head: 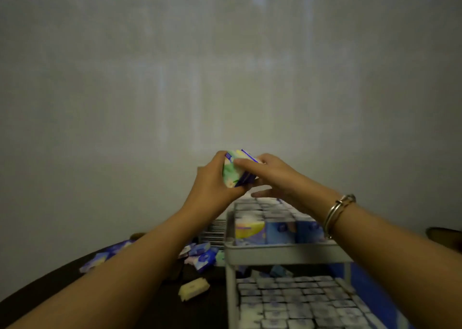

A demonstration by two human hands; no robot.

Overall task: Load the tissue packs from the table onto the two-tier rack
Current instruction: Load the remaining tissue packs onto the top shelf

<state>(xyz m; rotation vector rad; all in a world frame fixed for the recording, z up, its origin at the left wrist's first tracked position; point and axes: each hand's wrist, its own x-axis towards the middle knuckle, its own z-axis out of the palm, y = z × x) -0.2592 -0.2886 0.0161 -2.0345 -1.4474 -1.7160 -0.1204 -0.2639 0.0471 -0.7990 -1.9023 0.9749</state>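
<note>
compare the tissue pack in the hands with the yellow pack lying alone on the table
The held tissue pack is green and white with blue edging; the lone yellow pack is pale yellow. The held one is raised above the rack's top tier, gripped by the left hand and right hand; the yellow one lies untouched on the dark table. Both are small soft rectangular packs not yet racked.
</note>
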